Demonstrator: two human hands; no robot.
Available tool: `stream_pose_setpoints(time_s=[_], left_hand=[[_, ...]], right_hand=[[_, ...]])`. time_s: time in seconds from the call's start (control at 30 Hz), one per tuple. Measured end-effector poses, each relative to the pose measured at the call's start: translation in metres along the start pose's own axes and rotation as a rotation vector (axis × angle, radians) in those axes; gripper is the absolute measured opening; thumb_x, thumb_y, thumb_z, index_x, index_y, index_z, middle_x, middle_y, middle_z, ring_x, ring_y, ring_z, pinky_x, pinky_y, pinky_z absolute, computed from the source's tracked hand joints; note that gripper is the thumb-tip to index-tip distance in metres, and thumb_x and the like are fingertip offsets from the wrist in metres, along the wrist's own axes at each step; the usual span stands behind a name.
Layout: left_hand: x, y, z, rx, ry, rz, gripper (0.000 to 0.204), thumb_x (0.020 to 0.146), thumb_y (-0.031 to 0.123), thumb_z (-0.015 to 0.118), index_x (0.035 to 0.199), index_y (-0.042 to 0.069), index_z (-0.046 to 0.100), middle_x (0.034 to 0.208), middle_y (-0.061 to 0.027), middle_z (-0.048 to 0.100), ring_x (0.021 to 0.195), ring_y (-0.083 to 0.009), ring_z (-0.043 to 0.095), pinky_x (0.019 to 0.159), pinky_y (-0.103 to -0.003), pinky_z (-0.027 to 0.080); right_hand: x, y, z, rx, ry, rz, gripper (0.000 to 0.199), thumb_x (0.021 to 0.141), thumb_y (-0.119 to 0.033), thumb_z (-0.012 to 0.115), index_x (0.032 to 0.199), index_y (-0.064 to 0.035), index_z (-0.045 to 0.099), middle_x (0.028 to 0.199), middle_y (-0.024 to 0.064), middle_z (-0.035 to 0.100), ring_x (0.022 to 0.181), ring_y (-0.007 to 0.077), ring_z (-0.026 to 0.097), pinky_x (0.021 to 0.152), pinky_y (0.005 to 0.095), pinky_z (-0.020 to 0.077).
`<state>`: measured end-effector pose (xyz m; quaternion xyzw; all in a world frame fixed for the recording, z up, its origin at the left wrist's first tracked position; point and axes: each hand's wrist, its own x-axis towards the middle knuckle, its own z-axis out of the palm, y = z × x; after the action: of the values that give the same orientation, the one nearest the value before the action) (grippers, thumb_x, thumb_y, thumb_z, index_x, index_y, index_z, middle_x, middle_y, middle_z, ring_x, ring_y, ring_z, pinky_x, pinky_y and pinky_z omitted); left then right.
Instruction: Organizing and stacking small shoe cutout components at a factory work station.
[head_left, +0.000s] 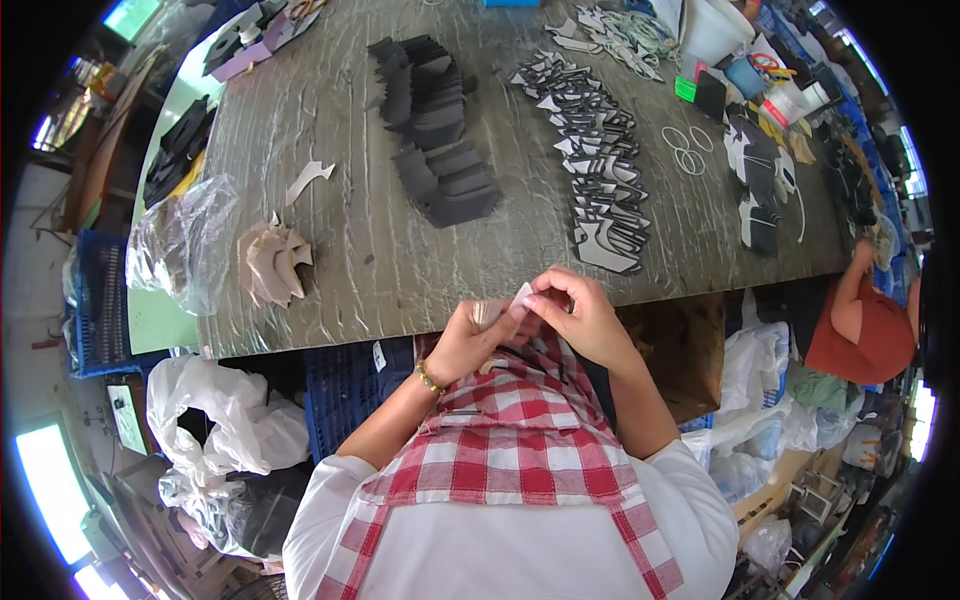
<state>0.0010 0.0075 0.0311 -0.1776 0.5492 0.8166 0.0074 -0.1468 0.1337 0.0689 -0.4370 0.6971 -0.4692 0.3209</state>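
Note:
Close to my body, at the table's near edge, my left hand [466, 340] is closed around a small stack of thin pale cut pieces [487, 313]. My right hand [580, 318] pinches at one pale piece [522, 297] rising from between the fingers of both hands. Beyond them on the tabletop [345, 260] lie overlapping black cut pieces [450, 185] in rows. Right of those runs a long row of black pieces with whitish faces [600, 160]. To the left, a fanned pile of beige pieces [272, 265] sits near a single loose beige piece [308, 180].
Clear plastic bags [190, 245] hang over the table's left edge. Rubber bands [686, 150], white containers [790, 102] and more dark pieces [755, 180] lie at the right. Another person's red-clothed body [860, 335] is at the far right. White bags [230, 410] stand below the table.

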Motion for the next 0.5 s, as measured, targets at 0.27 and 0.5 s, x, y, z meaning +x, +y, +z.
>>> stream_pose_setpoints(time_s=[0.27, 0.5], left_hand=[[-0.006, 0.007, 0.005, 0.486, 0.513, 0.396, 0.015, 0.092, 0.012, 0.063, 0.1, 0.0, 0.068, 0.067, 0.0044, 0.057, 0.062, -0.0022, 0.048, 0.055, -0.019, 0.038], [-0.006, 0.001, 0.017, 0.355, 0.357, 0.319, 0.02, 0.088, 0.014, 0.069, 0.099, -0.003, 0.068, 0.069, 0.0016, 0.063, 0.057, -0.0011, 0.048, 0.051, -0.018, 0.039]], right_hand=[[-0.005, -0.003, 0.0, -0.124, 0.466, -0.058, 0.007, 0.083, -0.001, 0.065, 0.088, 0.0018, 0.062, 0.077, 0.0087, 0.059, 0.061, 0.0151, 0.055, 0.054, 0.0264, 0.0425], [-0.026, -0.017, 0.021, -0.001, 0.228, -0.029, 0.012, 0.082, -0.004, 0.067, 0.09, 0.0015, 0.06, 0.084, 0.0066, 0.059, 0.065, 0.0136, 0.058, 0.059, 0.0253, 0.0466]])
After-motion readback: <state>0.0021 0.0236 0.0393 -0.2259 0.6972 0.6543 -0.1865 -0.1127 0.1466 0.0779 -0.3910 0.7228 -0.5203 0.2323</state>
